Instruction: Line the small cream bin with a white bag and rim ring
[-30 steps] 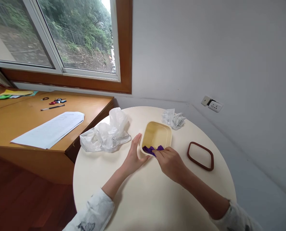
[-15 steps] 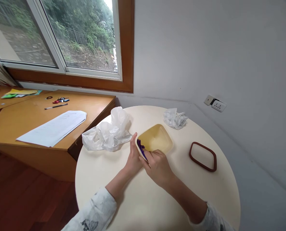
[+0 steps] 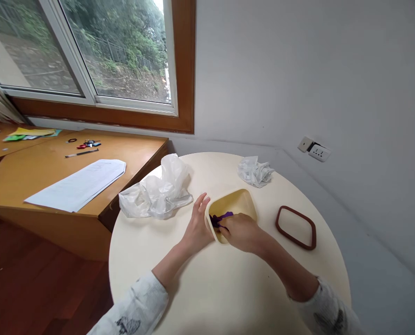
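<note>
A cream-yellow plastic container (image 3: 240, 200) with rounded corners tilts over the round table, its opening turned towards me. My left hand (image 3: 197, 228) supports it from the left side, fingers stretched along the outside wall and thumb hidden. Inside the opening, my right hand (image 3: 240, 230) has its fingers closed on a crumpled purple cloth (image 3: 224, 216), which lies against the inner left wall. Part of the cloth is covered by the fingers. To the right, a brown rectangular ring (image 3: 296, 228), like a lid rim, lies flat on the table.
On the round white table (image 3: 207, 298), a crumpled clear plastic bag (image 3: 158, 195) sits at the left and a smaller crumpled bag (image 3: 254, 172) at the back. A wooden desk (image 3: 130, 144) to the left bears paper sheets (image 3: 78, 186), a pen (image 3: 82, 153) and small items.
The container has shifted slightly right and turned. My right hand has moved from its near rim deeper inside, and the purple cloth is bunched at its fingers. The left fingers have spread upward.
</note>
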Tool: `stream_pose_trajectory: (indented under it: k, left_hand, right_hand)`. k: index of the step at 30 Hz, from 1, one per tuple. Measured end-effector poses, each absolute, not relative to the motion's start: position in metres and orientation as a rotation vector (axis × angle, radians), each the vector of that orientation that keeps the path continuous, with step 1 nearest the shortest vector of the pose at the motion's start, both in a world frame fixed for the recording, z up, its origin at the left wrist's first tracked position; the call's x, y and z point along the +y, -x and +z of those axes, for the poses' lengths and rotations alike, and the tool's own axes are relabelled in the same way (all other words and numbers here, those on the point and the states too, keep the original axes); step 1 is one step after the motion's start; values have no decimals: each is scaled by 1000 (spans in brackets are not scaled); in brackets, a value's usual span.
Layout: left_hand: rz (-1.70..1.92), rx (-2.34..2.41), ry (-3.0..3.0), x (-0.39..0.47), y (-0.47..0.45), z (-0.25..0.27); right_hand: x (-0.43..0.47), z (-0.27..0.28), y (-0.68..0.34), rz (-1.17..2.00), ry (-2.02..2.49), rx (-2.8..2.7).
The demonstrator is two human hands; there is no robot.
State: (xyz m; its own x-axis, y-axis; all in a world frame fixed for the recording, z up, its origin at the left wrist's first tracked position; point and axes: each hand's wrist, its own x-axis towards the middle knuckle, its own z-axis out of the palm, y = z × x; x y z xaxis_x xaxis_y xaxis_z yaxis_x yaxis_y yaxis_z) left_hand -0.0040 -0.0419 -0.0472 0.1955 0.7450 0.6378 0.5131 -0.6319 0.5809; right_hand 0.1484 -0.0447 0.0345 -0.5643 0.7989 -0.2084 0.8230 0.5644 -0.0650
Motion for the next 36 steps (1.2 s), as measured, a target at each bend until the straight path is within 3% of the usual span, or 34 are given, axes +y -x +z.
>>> stream_pose_trajectory:
  k: [5,21,28,36]
  left_hand:
    - [1405,1229,-2186,-43,6,-45]
    - [1398,1225,-2257,-44,6,-41]
    - [1374,1264,-2217,-44,6,-40]
    - [1371,1294,-2138,-44,8,-41]
  right_hand:
    - [-17,25,-137,-362,-1264,2599]
    - [-13,17,-132,-135,-1456,2467]
    - [-39,39,-155,-236,-1334,2597]
    - [-72,53,-181,-605,-1079,3068]
